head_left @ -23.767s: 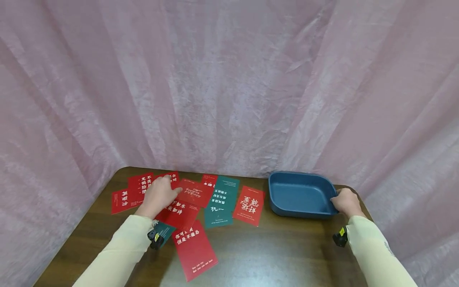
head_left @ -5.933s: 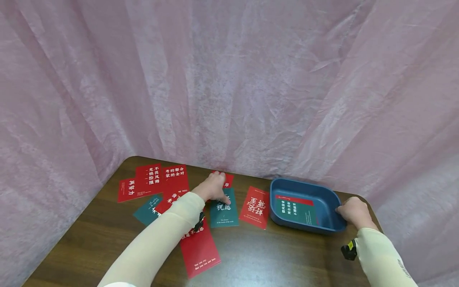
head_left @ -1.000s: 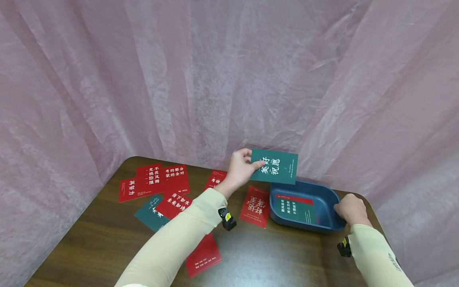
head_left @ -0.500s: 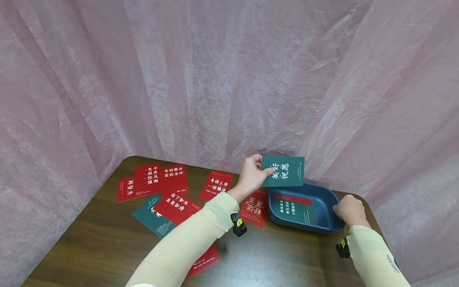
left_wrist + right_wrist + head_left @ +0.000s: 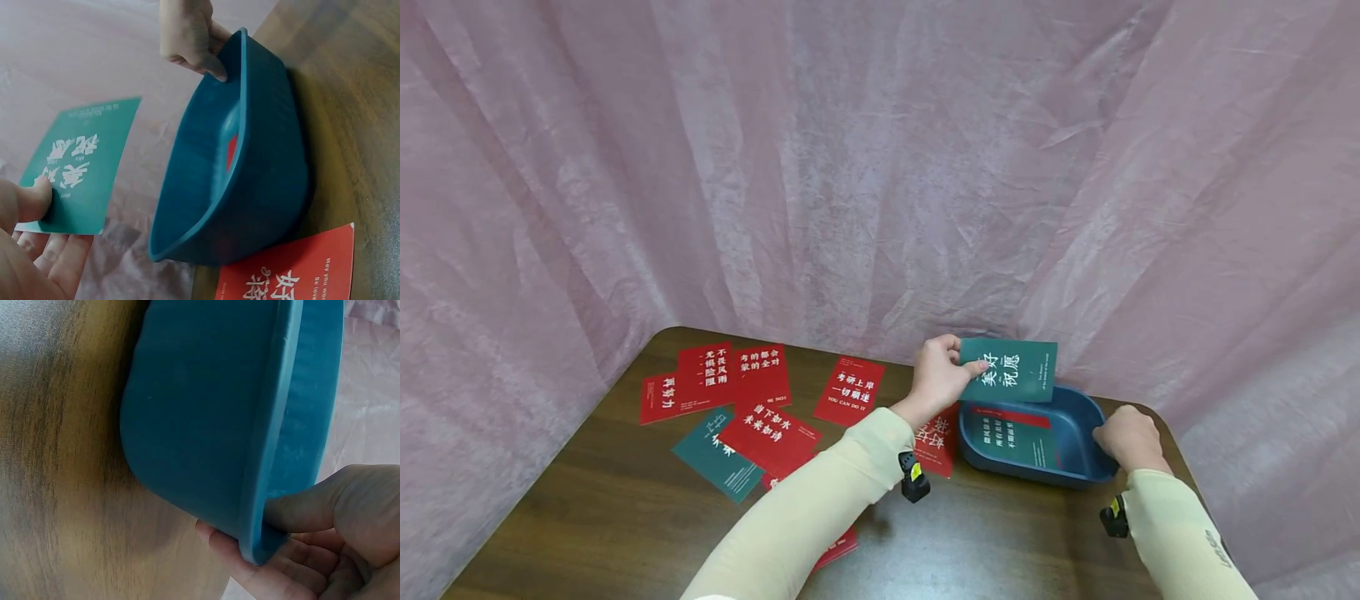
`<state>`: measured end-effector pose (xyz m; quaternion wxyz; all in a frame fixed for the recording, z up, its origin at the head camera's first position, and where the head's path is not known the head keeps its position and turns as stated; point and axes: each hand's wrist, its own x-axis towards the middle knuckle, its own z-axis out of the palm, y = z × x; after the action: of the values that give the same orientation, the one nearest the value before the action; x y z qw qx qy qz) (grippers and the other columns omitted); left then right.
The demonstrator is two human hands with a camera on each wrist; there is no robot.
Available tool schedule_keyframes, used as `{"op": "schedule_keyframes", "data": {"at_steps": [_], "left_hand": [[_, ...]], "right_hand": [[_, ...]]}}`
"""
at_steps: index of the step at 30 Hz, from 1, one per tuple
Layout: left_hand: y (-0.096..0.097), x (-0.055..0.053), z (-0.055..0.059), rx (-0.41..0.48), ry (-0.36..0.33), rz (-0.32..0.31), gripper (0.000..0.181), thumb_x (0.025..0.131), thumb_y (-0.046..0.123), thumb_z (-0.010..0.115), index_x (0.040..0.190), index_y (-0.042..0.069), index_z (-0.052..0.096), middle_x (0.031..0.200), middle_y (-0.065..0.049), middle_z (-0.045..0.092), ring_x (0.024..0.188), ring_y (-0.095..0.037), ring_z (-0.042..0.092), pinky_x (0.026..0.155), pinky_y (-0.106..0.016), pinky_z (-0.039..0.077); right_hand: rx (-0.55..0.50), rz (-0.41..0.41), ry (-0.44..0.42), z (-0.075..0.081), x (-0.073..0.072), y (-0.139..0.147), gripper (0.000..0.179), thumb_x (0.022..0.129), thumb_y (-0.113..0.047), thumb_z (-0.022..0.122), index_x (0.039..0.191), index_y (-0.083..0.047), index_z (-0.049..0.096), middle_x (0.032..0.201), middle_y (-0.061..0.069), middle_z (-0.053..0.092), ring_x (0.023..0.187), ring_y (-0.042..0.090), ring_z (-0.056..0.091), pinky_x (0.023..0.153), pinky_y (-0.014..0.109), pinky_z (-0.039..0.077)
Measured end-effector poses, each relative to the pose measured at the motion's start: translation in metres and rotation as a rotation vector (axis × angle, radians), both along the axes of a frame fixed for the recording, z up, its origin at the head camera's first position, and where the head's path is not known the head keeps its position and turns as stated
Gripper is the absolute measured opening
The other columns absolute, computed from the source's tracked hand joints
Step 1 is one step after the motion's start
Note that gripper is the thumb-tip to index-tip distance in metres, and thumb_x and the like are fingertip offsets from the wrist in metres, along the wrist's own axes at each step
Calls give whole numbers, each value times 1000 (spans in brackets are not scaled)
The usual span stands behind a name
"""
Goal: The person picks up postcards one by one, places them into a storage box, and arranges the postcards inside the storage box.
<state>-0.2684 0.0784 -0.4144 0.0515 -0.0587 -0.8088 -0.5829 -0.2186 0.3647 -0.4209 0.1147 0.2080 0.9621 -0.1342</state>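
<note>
My left hand (image 5: 942,372) pinches one end of a green card (image 5: 1033,371) with white lettering, thumb on top and fingers beneath. In the head view the card overlaps the back left of a blue plastic tray (image 5: 1078,477); the left wrist view shows it apart from the tray's rim. The right hand (image 5: 1131,437) grips the tray's right end, its thumb (image 5: 300,511) inside the wall and fingers outside. Inside the tray lie a green card (image 5: 1030,446) and some red card (image 5: 1026,417). A red card (image 5: 300,269) lies on the table beside the tray, partly behind my left hand.
On the left of the wooden table (image 5: 580,500) several red and green cards overlap, among them a red card (image 5: 771,433) and a green card (image 5: 718,454). Another red card (image 5: 850,390) lies apart near the back edge. A pink curtain (image 5: 880,167) hangs behind.
My left hand has picked the green card off the table and carried it right, lately also lower, over the tray. Since the oldest frame, cards have come into the tray. The right hand stays on the tray.
</note>
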Motion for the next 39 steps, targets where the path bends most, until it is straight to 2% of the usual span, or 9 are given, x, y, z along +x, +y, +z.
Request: {"op": "schedule_keyframes", "data": {"at_steps": [4,6,15,19,23,26,29,33,39], "left_hand": [[6,0,-6,-16,-5,-31,43,73,31,80,71,8,44,52,8,24,48,-8,22,47,-25,20],[8,1,-9,-19,-8,-49,47,72,30,81,69,9,38,53,8,21,49,-9,19,48,-25,19],[28,3,-22,-47,-66,-96,35,68,26,84,68,11,52,49,5,36,50,-7,35,44,-23,28],[36,5,-28,-97,-98,-128,45,66,24,85,61,13,42,48,5,31,47,-8,31,43,-24,24],[42,6,-31,-176,-135,-168,53,66,25,85,59,11,34,51,2,25,47,-12,26,45,-26,21],[47,7,-33,-272,-151,-163,39,64,28,86,72,6,55,61,1,47,57,-11,43,50,-23,36],[52,7,-38,-392,-169,-169,41,62,32,87,84,6,64,77,-3,60,71,-12,54,58,-24,46],[57,9,-43,-495,-183,-211,30,63,30,87,68,11,64,66,-2,61,63,-12,56,54,-24,47],[62,12,-47,-619,-39,-181,21,69,18,82,78,12,65,74,3,60,72,-11,62,58,-22,50]], "right_hand": [[5,-1,6,0,0,-1,29,88,-17,52,80,9,60,66,16,55,60,26,53,49,32,43],[3,2,8,0,1,-1,29,87,-18,52,79,9,60,65,16,55,59,26,53,49,31,43],[-8,-1,20,-3,2,1,28,87,-16,52,78,9,61,66,17,59,59,26,56,49,32,45],[-14,-10,20,-5,1,0,28,87,-16,52,79,10,62,67,18,60,58,25,58,48,33,48],[-8,-7,20,-4,0,0,28,87,-16,53,81,10,62,67,19,61,58,25,58,48,33,48],[2,0,26,-2,0,-1,27,86,-16,53,78,9,61,66,17,59,58,25,56,48,32,46],[4,6,27,-1,2,-1,26,86,-16,52,74,6,61,64,15,58,57,25,55,48,31,44],[0,1,27,-1,3,-3,26,86,-15,52,70,4,59,62,14,57,57,24,55,47,31,44],[0,-4,35,-1,3,-3,25,86,-15,52,73,6,60,63,14,57,57,25,55,47,31,44]]}}
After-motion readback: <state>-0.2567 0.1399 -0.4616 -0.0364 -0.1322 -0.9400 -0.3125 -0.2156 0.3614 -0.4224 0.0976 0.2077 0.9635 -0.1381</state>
